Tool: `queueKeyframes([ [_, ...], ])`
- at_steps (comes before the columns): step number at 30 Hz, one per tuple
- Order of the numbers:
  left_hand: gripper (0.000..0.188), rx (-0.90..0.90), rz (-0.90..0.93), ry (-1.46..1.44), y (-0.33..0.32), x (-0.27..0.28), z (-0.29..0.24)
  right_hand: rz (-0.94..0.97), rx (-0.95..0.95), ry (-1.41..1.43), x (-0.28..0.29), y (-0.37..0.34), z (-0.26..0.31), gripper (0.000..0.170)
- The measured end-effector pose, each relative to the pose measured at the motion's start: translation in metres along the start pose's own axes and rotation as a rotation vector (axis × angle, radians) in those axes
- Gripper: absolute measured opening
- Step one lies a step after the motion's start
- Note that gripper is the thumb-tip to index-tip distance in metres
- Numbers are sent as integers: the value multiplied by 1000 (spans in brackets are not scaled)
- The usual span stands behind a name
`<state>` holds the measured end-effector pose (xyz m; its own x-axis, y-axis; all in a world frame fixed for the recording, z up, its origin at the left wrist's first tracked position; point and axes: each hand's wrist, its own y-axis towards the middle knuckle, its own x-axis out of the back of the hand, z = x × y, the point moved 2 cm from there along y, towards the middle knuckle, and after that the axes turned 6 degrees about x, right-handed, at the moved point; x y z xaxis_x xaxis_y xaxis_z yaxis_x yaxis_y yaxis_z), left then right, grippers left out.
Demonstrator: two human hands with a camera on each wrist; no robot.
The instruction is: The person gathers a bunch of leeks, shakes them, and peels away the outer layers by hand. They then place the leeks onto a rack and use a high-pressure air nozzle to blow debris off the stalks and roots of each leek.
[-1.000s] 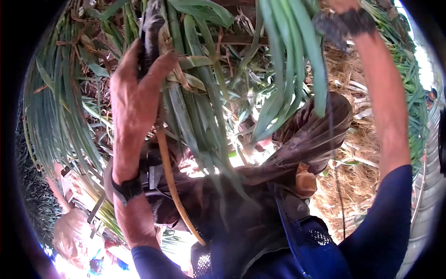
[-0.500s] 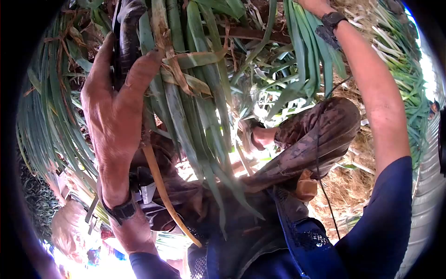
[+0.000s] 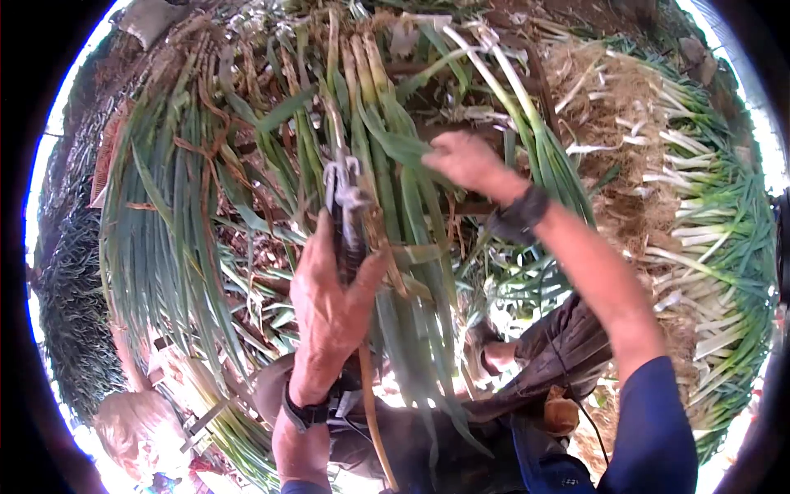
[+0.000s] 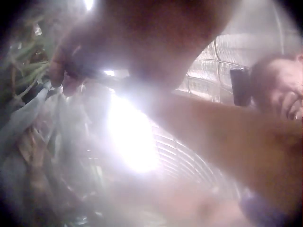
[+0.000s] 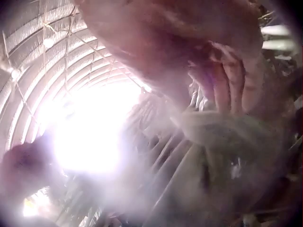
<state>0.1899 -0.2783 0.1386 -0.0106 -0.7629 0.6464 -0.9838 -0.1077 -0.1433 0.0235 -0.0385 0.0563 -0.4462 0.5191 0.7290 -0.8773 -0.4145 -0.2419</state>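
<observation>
In the head view my left hand (image 3: 333, 288) grips a black-handled air gun (image 3: 350, 202) with a metal front end, and a tan hose (image 3: 372, 428) runs down from it. The gun lies over a bunch of long green onions (image 3: 403, 222). My right hand (image 3: 473, 165), blurred, hovers at the right edge of this bunch with fingers loosely bent, close to a broad leaf (image 3: 399, 146). In the right wrist view the fingers (image 5: 234, 80) hang just over a leaf (image 5: 222, 127). Beyond the right hand lie two white-stemmed green onions (image 3: 522, 107). Glare washes out much of the left wrist view.
A large heap of untrimmed green onions (image 3: 164, 222) stands to the left. On the right, white-stemmed onions (image 3: 708, 239) lie in a long row beside matted pale brown fibres (image 3: 613, 107). Another person's head (image 3: 140, 432) shows at lower left. A thin cord (image 3: 588, 412) hangs by the right knee.
The head view has shifted, showing more of the heaps. My right hand has let go of the onions at right and moved left to the middle bunch. My left hand keeps hold of the air gun.
</observation>
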Motion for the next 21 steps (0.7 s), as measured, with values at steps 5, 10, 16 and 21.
queueKeyframes([
  [5,83,27,-11,21,0,2,4,-377,49,-118,-48,-4,38,71],
  [10,83,56,21,8,2,2,7,-308,-192,-398,-86,-1,9,75],
  [16,54,69,140,-47,-6,3,-13,-10,-9,116,-36,1,-59,52],
  [21,54,-10,289,-143,-22,-26,-12,-76,-100,239,-15,-56,-30,81],
])
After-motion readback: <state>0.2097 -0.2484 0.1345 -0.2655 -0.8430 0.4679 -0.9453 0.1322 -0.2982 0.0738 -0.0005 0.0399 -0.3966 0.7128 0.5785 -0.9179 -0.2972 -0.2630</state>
